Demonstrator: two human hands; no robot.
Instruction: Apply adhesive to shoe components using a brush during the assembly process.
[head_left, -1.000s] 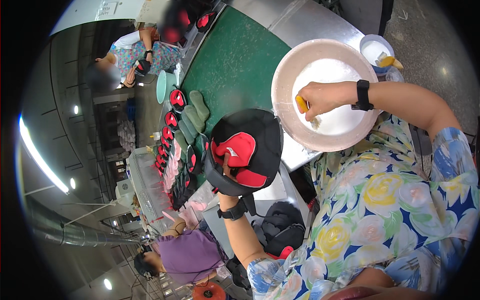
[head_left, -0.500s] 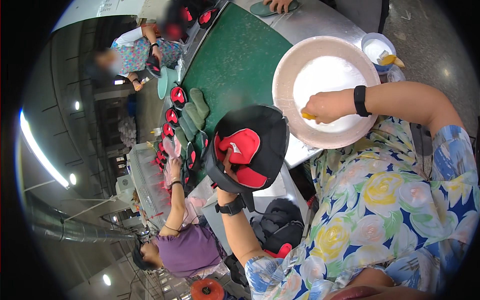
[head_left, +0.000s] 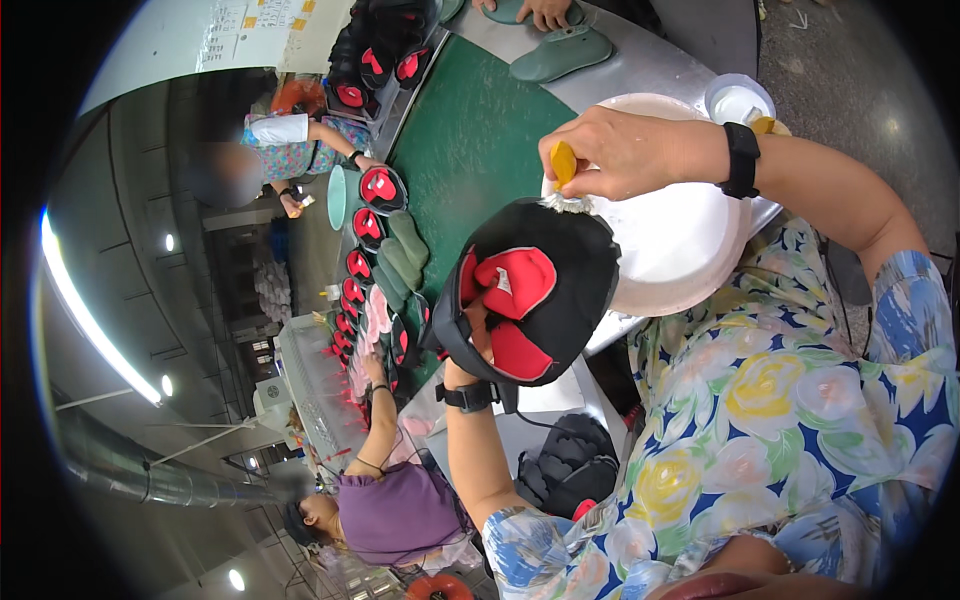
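Observation:
A black shoe upper with red lining (head_left: 580, 275) is held up by my left hand (head_left: 478, 330), whose fingers reach into its opening and partly hide there. My right hand (head_left: 635, 150) pinches a brush with a yellow handle (head_left: 563, 162). Its white, wet-looking bristles touch, or nearly touch, the upper's far edge. Beneath my right forearm stands a wide pale basin (head_left: 735, 240) with white liquid in it.
A small tub (head_left: 738, 98) of white liquid stands beyond the basin. Green shoe lasts (head_left: 405, 240) and red-lined uppers (head_left: 368, 228) line the green belt (head_left: 480, 120). A green last (head_left: 565, 55) lies near another person's hands. Black uppers (head_left: 565, 455) are stacked below my left arm. Co-workers stand at left.
My right hand has lifted the brush out of the basin and brought it left to the upper's edge. The upper has shifted slightly right. A second green last now shows at the top.

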